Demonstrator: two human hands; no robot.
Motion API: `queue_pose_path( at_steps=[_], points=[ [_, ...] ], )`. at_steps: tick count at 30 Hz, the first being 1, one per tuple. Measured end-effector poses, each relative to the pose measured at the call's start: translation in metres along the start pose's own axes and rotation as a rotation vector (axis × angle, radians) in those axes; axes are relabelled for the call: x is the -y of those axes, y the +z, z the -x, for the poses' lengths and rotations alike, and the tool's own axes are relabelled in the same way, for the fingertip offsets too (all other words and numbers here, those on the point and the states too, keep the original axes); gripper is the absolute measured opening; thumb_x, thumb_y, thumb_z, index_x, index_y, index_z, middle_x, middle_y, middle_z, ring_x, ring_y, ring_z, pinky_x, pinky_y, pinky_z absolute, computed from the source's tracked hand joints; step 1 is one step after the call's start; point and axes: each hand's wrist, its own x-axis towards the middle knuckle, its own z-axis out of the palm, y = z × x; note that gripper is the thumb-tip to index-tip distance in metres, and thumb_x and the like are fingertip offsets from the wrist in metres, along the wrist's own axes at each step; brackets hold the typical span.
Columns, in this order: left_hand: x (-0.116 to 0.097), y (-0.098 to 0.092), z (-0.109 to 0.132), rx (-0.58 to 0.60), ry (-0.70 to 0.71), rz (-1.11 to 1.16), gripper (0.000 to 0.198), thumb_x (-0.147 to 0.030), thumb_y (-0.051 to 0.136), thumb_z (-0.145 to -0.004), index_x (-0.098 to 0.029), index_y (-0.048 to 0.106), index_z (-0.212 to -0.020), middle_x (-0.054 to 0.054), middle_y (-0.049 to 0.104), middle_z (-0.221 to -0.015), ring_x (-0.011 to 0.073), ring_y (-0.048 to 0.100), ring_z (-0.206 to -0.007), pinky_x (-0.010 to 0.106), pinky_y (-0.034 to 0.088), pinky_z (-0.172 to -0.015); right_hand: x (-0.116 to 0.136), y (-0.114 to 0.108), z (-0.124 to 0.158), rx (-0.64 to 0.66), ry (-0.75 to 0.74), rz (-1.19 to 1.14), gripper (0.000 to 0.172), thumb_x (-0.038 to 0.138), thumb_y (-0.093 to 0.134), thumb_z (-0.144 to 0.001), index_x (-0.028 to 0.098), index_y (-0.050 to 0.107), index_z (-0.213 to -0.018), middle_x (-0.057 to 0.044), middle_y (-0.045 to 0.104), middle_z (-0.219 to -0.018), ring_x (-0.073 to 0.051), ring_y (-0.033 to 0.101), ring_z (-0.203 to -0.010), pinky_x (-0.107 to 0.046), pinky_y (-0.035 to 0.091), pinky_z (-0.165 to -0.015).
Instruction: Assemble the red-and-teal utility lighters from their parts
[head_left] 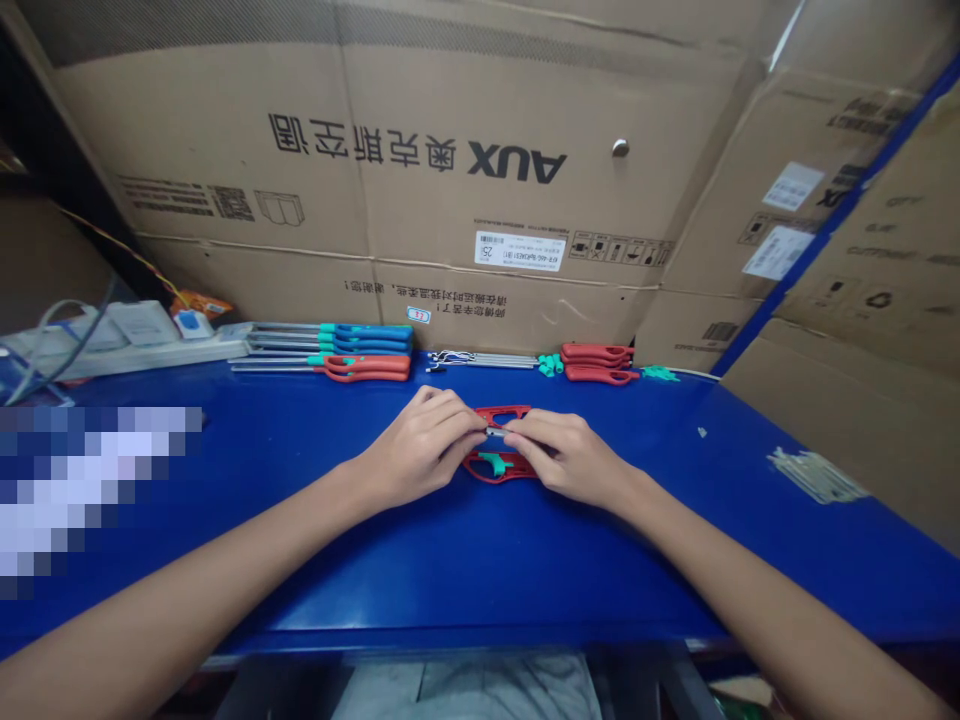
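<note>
Between my two hands is a small greyish part (pixel 496 432), pinched from both sides; its exact kind is too small to make out. My left hand (pixel 424 440) grips its left end with thumb and fingertips, and my right hand (pixel 570 452) holds the right end. Just behind the fingers lies a red lighter handle shell (pixel 504 411). In front of them another red handle half (pixel 480 470) rests on the table, with a green trigger (pixel 495 462) set in it. My right fingers partly cover both shells.
Long-nosed lighters with blue (pixel 371 338) and red handles (pixel 367 368) lie at the back left. Metal tubes (pixel 504 360), green caps (pixel 550 365), red shells (pixel 598 362) and green triggers (pixel 660 373) line the back. Pale sticks (pixel 817 475) lie right; a power strip (pixel 180 350) left. Cardboard (pixel 420 220) walls the table.
</note>
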Motion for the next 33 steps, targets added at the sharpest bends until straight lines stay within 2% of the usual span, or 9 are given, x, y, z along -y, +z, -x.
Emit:
queue_pose_path(
  at_steps=[5,10,16,19,22,24,29,33],
  points=[
    [0.006,0.0,0.002,-0.049,-0.031,-0.051,0.024,-0.025,0.054,-0.092,-0.013,0.058,-0.112,0.01,0.069,-0.094,0.0206,0.06,-0.085,0.037,0.045,-0.077,-0.004,-0.005,-0.002,-0.042,0.016,0.021,0.022,0.022,0.049,-0.096,0.016,0.069,-0.097,-0.008,0.07,-0.082,-0.014,0.063,-0.069,-0.026,0.05,-0.065],
    [0.009,-0.005,0.004,-0.046,-0.062,-0.076,0.03,-0.028,0.057,-0.088,-0.013,0.057,-0.114,0.01,0.068,-0.094,0.0222,0.061,-0.085,0.039,0.046,-0.079,-0.01,-0.009,0.0,-0.052,0.056,0.041,0.022,0.023,0.05,-0.096,0.014,0.07,-0.096,-0.007,0.069,-0.08,-0.013,0.06,-0.064,-0.025,0.049,-0.062],
    [0.012,-0.015,0.003,-0.063,-0.066,-0.083,0.047,-0.036,0.06,-0.082,-0.012,0.051,-0.122,0.013,0.067,-0.102,0.0264,0.06,-0.089,0.044,0.045,-0.082,-0.017,-0.012,0.0,-0.08,0.126,0.025,0.022,0.023,0.048,-0.096,0.015,0.068,-0.097,-0.008,0.069,-0.087,-0.016,0.064,-0.075,-0.028,0.052,-0.071],
    [0.019,-0.018,0.005,-0.158,-0.087,-0.049,0.043,-0.031,0.049,-0.086,-0.013,0.048,-0.125,0.012,0.066,-0.102,0.0257,0.06,-0.091,0.044,0.045,-0.082,-0.021,-0.014,-0.001,-0.156,0.176,0.041,0.022,0.023,0.047,-0.096,0.016,0.068,-0.095,-0.007,0.07,-0.085,-0.016,0.066,-0.075,-0.028,0.053,-0.071],
    [0.025,-0.019,0.007,-0.284,-0.052,-0.035,0.035,-0.027,0.041,-0.088,-0.013,0.052,-0.118,0.011,0.066,-0.096,0.0252,0.059,-0.088,0.043,0.045,-0.079,-0.022,-0.019,-0.003,-0.283,0.183,0.071,0.021,0.023,0.048,-0.095,0.016,0.067,-0.092,-0.006,0.072,-0.082,-0.016,0.067,-0.071,-0.028,0.054,-0.07],
    [0.023,-0.018,0.006,-0.324,-0.031,-0.048,0.032,-0.027,0.041,-0.087,-0.013,0.055,-0.112,0.011,0.067,-0.093,0.0244,0.059,-0.084,0.043,0.045,-0.077,-0.02,-0.022,-0.004,-0.359,0.179,0.081,0.019,0.023,0.049,-0.094,0.016,0.067,-0.091,-0.005,0.072,-0.08,-0.015,0.067,-0.068,-0.028,0.055,-0.067],
    [0.005,-0.008,0.0,-0.274,0.004,-0.093,0.018,-0.021,0.054,-0.084,-0.014,0.057,-0.101,0.008,0.067,-0.086,0.0208,0.059,-0.078,0.038,0.046,-0.074,-0.013,-0.024,-0.006,-0.475,0.13,0.093,0.014,0.02,0.053,-0.093,0.017,0.067,-0.095,-0.006,0.074,-0.083,-0.016,0.07,-0.074,-0.028,0.056,-0.073],
    [-0.005,0.0,-0.003,-0.214,0.022,-0.103,0.018,-0.02,0.06,-0.086,-0.013,0.058,-0.102,0.008,0.067,-0.085,0.0201,0.059,-0.078,0.036,0.046,-0.072,-0.004,-0.017,-0.005,-0.419,0.042,0.044,0.018,0.015,0.051,-0.093,0.018,0.065,-0.103,-0.007,0.073,-0.091,-0.017,0.07,-0.082,-0.029,0.057,-0.077]
  ],
)
